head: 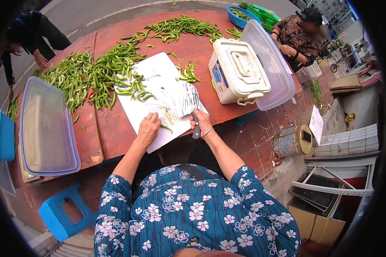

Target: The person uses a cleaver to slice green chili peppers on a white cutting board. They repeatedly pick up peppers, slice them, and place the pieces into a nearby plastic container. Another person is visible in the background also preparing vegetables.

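My right hand point(203, 120) grips the dark handle of a cleaver point(189, 96), its broad blade flat over the white cutting board point(132, 112). Under the fingers of my left hand point(149, 128), at the board's near part, a green chili pepper point(166, 128) is pinched, with one end sticking out. A paler chili piece point(168, 115), apparently cut open, lies between the two hands. Whole green chilies point(136, 88) spill onto the board's left side. A small group of chilies point(189, 73) rests just beyond the blade.
Piled chilies point(115, 61) cover much of the red table point(115, 135). A lidded white bucket point(241, 70) stands right, against a clear plastic lid point(276, 80). Another plastic lid or tub point(50, 128) is at left. A blue stool point(66, 212) stands below. Two other people work at the table's ends.
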Tool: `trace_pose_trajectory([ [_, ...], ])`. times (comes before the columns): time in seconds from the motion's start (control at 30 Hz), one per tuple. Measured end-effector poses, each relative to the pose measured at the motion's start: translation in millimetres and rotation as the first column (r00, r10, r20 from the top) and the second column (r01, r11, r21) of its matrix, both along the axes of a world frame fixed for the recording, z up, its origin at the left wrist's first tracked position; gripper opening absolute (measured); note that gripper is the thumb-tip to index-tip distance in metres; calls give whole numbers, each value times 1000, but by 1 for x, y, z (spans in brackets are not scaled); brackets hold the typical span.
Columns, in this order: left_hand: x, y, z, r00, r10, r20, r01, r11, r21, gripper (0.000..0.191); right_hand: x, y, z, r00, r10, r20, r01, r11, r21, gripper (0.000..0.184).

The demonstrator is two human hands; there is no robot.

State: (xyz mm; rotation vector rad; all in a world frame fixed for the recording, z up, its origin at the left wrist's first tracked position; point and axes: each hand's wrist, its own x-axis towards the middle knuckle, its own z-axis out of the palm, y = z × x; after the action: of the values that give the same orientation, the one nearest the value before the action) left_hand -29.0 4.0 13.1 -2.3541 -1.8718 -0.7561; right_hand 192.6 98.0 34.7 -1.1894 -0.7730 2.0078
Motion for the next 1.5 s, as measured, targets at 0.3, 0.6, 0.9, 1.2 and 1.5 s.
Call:
trace_pose_trajectory([
  [0.3,18,17,0,995,-97,37,93,992,79,21,-1,-3,3,1000,-14,-13,13,999,-39,27],
  [0.6,18,30,0,988,-146,-47,145,989,-35,13,-2,-6,6,999,13,31,-12,1000,-14,26],
  [0.9,15,37,17,962,-200,-186,181,977,-115,8,-3,-5,4,999,21,38,-22,1000,13,27],
  [1.2,10,27,13,973,-90,-212,47,979,-199,11,-2,-3,-2,998,22,61,-24,999,35,29],
  [1.5,-121,15,48,878,451,-162,-409,881,237,14,-2,-1,-2,999,21,49,-24,998,55,27],
])
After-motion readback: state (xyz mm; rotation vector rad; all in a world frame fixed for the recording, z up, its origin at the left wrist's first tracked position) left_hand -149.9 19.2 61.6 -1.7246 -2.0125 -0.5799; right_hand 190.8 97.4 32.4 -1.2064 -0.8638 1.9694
